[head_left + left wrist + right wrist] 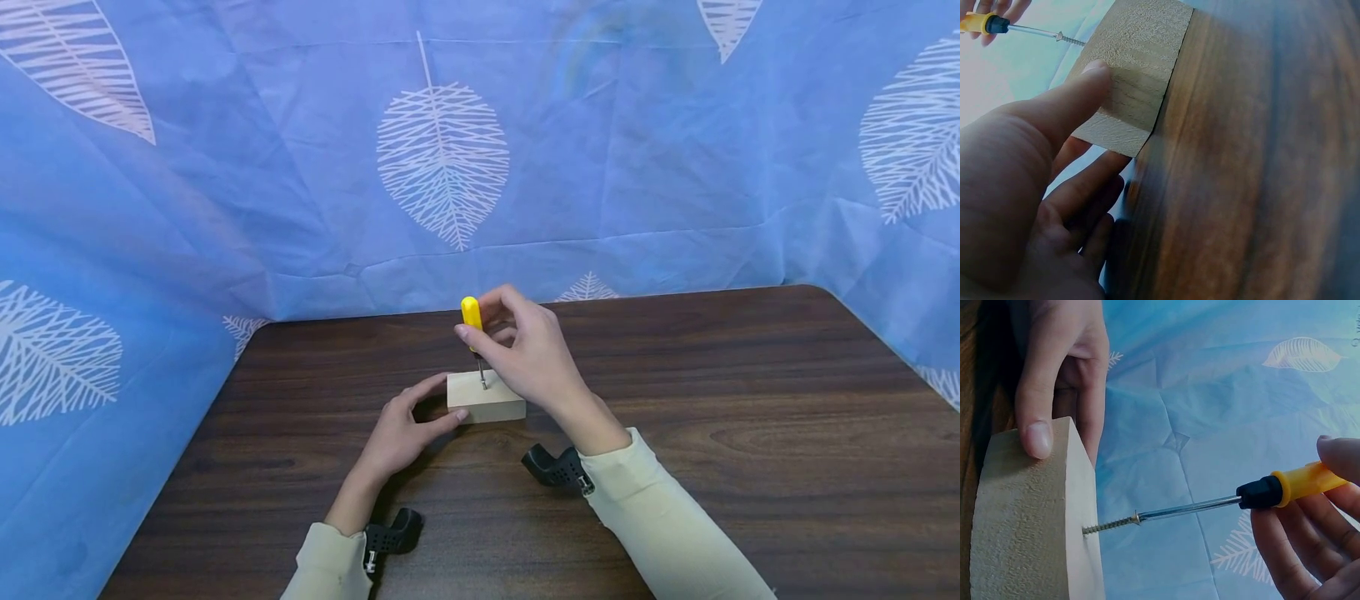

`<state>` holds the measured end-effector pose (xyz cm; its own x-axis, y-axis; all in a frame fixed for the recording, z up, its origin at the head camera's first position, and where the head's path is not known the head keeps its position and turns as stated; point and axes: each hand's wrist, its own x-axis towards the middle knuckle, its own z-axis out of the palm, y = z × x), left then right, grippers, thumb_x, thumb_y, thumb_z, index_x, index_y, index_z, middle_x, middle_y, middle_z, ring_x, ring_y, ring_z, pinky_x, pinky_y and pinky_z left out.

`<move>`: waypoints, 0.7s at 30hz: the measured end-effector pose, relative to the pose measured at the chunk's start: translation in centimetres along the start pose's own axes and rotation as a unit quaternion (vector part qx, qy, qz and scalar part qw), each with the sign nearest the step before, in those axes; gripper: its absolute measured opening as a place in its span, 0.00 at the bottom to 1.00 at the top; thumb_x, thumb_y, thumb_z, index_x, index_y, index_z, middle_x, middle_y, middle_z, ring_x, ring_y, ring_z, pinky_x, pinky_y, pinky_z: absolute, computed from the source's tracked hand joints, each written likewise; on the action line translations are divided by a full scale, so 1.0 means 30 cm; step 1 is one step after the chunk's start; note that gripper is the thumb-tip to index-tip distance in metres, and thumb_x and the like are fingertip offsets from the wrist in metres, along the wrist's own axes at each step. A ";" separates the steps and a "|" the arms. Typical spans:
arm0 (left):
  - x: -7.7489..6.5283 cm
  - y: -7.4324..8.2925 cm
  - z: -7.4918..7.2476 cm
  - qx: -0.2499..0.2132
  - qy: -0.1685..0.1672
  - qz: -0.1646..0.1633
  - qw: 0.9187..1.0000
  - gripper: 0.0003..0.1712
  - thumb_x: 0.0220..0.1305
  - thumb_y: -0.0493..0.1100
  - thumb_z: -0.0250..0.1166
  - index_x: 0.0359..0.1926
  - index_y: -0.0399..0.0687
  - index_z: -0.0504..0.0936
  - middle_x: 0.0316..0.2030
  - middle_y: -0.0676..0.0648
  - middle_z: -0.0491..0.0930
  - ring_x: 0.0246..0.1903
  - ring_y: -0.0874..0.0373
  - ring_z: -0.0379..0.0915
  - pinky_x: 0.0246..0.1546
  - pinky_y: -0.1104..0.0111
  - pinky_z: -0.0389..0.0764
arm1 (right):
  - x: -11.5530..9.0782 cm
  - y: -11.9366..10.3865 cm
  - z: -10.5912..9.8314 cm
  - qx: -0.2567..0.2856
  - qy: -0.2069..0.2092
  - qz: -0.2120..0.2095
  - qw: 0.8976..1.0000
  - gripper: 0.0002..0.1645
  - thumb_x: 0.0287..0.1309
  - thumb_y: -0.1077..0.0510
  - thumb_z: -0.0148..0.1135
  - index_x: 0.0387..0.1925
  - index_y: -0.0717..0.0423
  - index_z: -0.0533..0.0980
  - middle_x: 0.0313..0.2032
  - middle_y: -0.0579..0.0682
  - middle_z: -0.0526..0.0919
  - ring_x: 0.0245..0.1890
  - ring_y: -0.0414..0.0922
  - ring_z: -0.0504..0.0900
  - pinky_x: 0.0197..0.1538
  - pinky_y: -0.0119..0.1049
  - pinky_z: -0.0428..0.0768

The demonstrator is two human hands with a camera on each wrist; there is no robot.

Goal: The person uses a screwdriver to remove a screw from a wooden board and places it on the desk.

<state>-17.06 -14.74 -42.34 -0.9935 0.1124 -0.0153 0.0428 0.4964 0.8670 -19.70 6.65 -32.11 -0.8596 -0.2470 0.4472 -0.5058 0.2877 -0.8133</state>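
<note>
A pale wooden block (487,412) lies on the table, its left end gripped by my left hand (401,433), thumb on the near side and fingers behind. From the block's top face stands a screw (1110,525), much of its thread exposed above the wood. My right hand (528,346) holds a screwdriver (472,312) upright by its yellow handle, between thumb and fingers. The metal shaft (1191,507) runs in line with the screw, its tip at the screw head. In the left wrist view, the left thumb (1094,78) presses flat on the block's side.
The dark wood-grain table (750,400) extends around the block on all sides. Behind it hangs a blue cloth (315,167) with white leaf prints. Black wrist mounts (555,467) sit under both pale sleeves, close to the tabletop.
</note>
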 end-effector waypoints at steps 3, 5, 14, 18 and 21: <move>-0.001 0.001 0.000 -0.001 0.000 0.002 1.000 0.40 0.67 0.53 0.78 0.77 0.57 0.76 0.71 0.48 0.80 0.77 0.43 0.68 0.77 0.36 0.64 | 0.001 0.000 -0.001 -0.004 0.003 -0.012 1.000 0.15 0.69 0.57 0.75 0.53 0.53 0.83 0.45 0.48 0.90 0.43 0.42 0.90 0.45 0.32 0.90; -0.002 0.000 -0.001 -0.002 0.000 0.003 1.000 0.39 0.67 0.53 0.78 0.77 0.58 0.76 0.71 0.48 0.80 0.77 0.43 0.68 0.77 0.36 0.64 | 0.001 -0.001 -0.003 -0.006 0.003 -0.017 1.000 0.15 0.69 0.58 0.75 0.55 0.53 0.84 0.45 0.49 0.90 0.44 0.43 0.91 0.46 0.32 0.91; -0.001 -0.002 0.000 -0.005 0.001 0.001 1.000 0.40 0.67 0.52 0.78 0.77 0.58 0.75 0.71 0.48 0.80 0.77 0.43 0.67 0.78 0.36 0.64 | -0.001 -0.004 -0.008 -0.003 -0.005 -0.013 1.000 0.18 0.68 0.62 0.73 0.57 0.56 0.82 0.45 0.52 0.90 0.44 0.46 0.91 0.47 0.34 0.91; -0.001 0.000 0.001 -0.005 0.002 0.002 1.000 0.40 0.67 0.52 0.78 0.77 0.57 0.76 0.71 0.48 0.80 0.77 0.43 0.67 0.78 0.36 0.63 | -0.001 -0.005 -0.008 -0.004 -0.009 -0.011 1.000 0.18 0.69 0.62 0.70 0.58 0.56 0.81 0.45 0.52 0.90 0.44 0.45 0.90 0.47 0.34 0.91; 0.000 0.001 0.002 -0.001 0.003 0.002 1.000 0.39 0.67 0.52 0.78 0.77 0.58 0.76 0.71 0.48 0.80 0.77 0.43 0.67 0.78 0.36 0.63 | -0.002 -0.004 -0.007 0.003 -0.014 -0.007 1.000 0.18 0.70 0.64 0.68 0.59 0.56 0.81 0.46 0.52 0.91 0.45 0.46 0.91 0.47 0.34 0.91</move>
<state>-17.04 -14.69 -42.34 -0.9939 0.1097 -0.0093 0.0465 0.4946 0.8679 -19.61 6.84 -31.96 -0.8504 -0.2773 0.4472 -0.5166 0.2784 -0.8097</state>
